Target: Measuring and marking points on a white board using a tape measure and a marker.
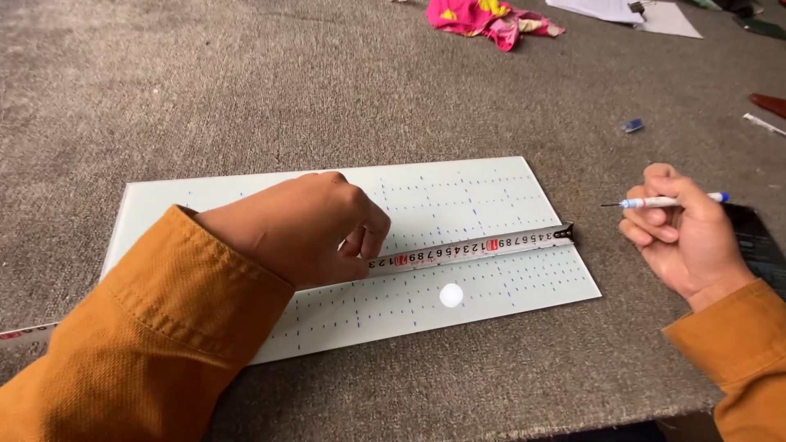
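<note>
A pale glass sheet (458, 184) with rows of small blue marks lies flat on grey carpet. My left hand (303, 229) presses a steel measuring tape (475, 246) down onto the sheet; the tape runs right, its hook at the sheet's right edge. My right hand (679, 233) hovers off the sheet's right side, holding a white pen with a blue band (667, 200), tip pointing left. Both sleeves are mustard orange.
A bright reflection spot (451, 295) shows on the glass. A pink and yellow cloth (487, 18) and white papers (630, 12) lie at the far edge. A small blue object (632, 125) sits on the carpet. A dark flat object (757, 245) is under my right wrist.
</note>
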